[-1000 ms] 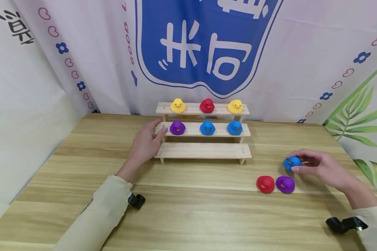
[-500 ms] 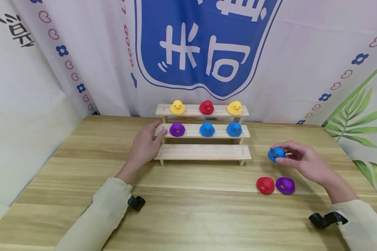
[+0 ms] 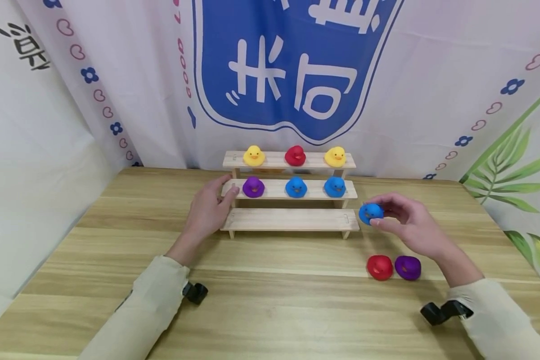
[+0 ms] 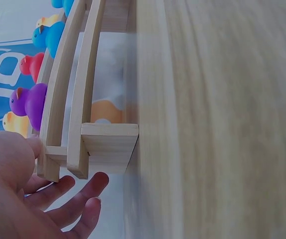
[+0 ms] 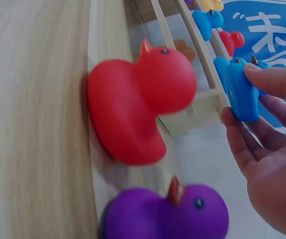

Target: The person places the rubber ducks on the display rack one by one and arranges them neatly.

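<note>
A small three-tier wooden display stand (image 3: pixel 292 220) stands on the table. My left hand (image 3: pixel 208 207) grips the left end of its middle tier, thumb over the top; in the left wrist view its other fingers (image 4: pixel 68 199) spread beside the end. Just right of the stand, my right hand (image 3: pixel 407 220) pinches a blue rubber duck (image 3: pixel 371 213) above the table. On the middle tier sit a purple duck (image 3: pixel 253 187) and two blue ducks (image 3: pixel 296 187). The top tier bears a red duck (image 3: pixel 295 156) between two yellow ducks (image 3: pixel 254 156). No duck sits on the bottom tier.
On the table below my right hand lie another red duck (image 3: pixel 380 267) and another purple duck (image 3: pixel 407 268), side by side. A printed curtain (image 3: pixel 162 100) hangs behind the wood-grain table (image 3: pixel 270 310).
My right hand has carried the blue duck leftward and slightly up, from the table's right side to beside the stand. The left hand stays at the stand's left end.
</note>
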The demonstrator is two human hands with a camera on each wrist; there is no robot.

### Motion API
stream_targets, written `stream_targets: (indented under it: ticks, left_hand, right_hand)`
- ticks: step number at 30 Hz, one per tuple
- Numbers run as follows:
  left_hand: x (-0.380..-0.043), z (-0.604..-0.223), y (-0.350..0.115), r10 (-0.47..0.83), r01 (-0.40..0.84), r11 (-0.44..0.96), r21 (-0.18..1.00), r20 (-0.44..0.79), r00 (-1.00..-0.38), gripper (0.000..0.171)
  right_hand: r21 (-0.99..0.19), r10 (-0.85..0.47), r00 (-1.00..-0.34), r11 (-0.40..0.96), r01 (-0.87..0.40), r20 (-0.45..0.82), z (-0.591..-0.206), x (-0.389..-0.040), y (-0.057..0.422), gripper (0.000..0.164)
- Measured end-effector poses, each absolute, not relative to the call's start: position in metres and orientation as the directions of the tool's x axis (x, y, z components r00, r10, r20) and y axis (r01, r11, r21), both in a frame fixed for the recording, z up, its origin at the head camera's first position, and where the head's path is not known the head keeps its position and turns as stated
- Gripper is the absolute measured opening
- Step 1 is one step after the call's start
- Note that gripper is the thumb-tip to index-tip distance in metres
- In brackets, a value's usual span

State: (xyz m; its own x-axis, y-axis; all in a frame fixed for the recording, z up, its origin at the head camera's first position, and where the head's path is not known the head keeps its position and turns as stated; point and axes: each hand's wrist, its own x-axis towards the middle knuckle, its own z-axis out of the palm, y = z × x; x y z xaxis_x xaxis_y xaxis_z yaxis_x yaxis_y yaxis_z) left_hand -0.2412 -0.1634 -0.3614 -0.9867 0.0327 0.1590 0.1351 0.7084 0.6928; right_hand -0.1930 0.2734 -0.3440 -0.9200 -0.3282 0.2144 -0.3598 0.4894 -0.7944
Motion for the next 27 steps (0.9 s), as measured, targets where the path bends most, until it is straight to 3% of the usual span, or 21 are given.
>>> stream_targets:
  ticks: [10, 27]
  left_hand:
    - [-0.242, -0.363, -0.164, 0.032, 0.137, 0.703, 0.698, 0.162, -0.986, 0.059]
    - [-0.241, -0.363, -0.164, 0.034, 0.143, 0.705, 0.694, 0.168, -0.985, 0.059]
  right_hand:
    - [-0.823, -0.382, -0.893, 0.408, -0.395, 0.239, -0.348, -0.198, 0.254, 0.030]
    - [-0.854, -0.482, -0.865, 0.383, -0.353, 0.142, -0.355, -0.208, 0.203, 0.036]
